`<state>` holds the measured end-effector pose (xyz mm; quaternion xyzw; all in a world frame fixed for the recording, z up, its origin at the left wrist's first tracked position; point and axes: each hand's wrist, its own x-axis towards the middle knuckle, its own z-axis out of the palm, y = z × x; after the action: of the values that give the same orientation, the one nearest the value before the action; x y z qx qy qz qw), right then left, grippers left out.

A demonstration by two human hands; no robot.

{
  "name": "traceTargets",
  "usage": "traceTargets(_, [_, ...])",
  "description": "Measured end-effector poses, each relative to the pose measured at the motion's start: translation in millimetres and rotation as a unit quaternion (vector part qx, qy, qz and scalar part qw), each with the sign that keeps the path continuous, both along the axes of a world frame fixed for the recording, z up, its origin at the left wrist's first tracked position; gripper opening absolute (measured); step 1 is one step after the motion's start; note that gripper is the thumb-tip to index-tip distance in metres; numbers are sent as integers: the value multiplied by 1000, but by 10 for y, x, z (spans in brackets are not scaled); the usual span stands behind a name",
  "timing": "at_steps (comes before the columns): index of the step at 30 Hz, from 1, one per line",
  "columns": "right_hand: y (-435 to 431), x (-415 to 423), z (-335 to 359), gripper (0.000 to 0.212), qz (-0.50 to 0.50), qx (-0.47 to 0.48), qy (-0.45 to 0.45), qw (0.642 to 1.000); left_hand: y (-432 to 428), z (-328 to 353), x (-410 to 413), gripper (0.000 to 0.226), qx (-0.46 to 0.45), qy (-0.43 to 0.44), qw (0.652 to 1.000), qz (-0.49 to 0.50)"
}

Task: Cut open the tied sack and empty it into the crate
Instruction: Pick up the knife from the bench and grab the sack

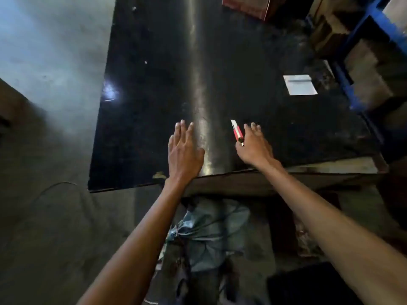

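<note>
The fingers of the left hand are straight and spread, palm down over the black bench, holding nothing; whether the palm presses the surface or floats just above it cannot be told. The right hand also has its fingers splayed forward and loose, with nothing in their grasp. Just beside its thumb lies one box cutter, red-bodied with a pale blade end pointing away from the person; the thumb is at or touching its near end, but the fingers are not wrapped around it.

Both bare forearms reach in from the lower edge of the view. Between them, below the near edge of the bench, one grey-blue sack sits on the floor, its neck gathered and tied to the left side, unopened. Farther out on the bench, to the right, lies one white sheet of paper. A reddish box sits at the far edge, and a blue metal rack stands beyond the right side of the bench. A dark shape at the lower right corner is too dim to identify.
</note>
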<state>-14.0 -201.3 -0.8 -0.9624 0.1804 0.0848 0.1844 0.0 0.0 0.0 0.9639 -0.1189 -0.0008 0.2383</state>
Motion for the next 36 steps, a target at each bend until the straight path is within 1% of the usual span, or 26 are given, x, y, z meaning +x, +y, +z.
traceTargets(1, [-15,61,-150,67,0,-8,18,1000,-10,-171,18,75,21,43,999,4])
traceTargets(4, [-136,271,-641,65,-5,-51,45,998,-10,-741,22,74,68,134,988,36])
traceTargets(7, [-249,551,-1024,70,-18,-72,59,995,-3,-1217,-6,71,95,186,976,67])
traceTargets(9, [-320,706,-1187,69,-33,-73,59,995,29,-1466,-92,70,103,184,975,66])
traceTargets(12, [-375,783,-1378,56,-21,-105,47,993,109,-1703,-247,70,119,138,982,52])
traceTargets(14, [-375,760,-1450,46,-8,-133,33,991,133,-1753,-261,70,115,116,985,51])
traceTargets(16, [-353,690,-1467,37,-2,-149,26,989,134,-1759,-256,70,115,114,985,54])
traceTargets(18, [-293,567,-1416,34,10,-156,32,987,144,-1750,-264,70,121,118,985,46])
traceTargets(21, [-132,221,-1270,34,18,-127,29,991,207,-1708,-379,71,123,129,984,27])
traceTargets(24, [152,-346,-1108,29,-9,-45,-19,999,316,-1659,-691,71,100,136,986,17])
traceTargets(26, [407,-861,-1058,26,-13,5,-57,998,432,-1697,-1050,71,75,147,986,31])
traceTargets(28, [695,-1435,-1101,25,-11,47,-80,996,605,-1860,-1499,70,48,186,979,66])
traceTargets(30, [984,-1959,-1255,28,-6,62,-50,997,814,-2111,-1958,68,32,251,962,98])
traceTargets(32, [1265,-2346,-1535,30,-12,80,7,997,1029,-2407,-2340,66,20,321,938,129])
traceTargets(34, [1519,-2601,-1884,30,-22,96,72,993,1217,-2760,-2619,62,4,387,908,160])
traceTargets(36, [1728,-2769,-2279,29,-36,111,115,987,1373,-3146,-2792,58,-25,443,875,194])
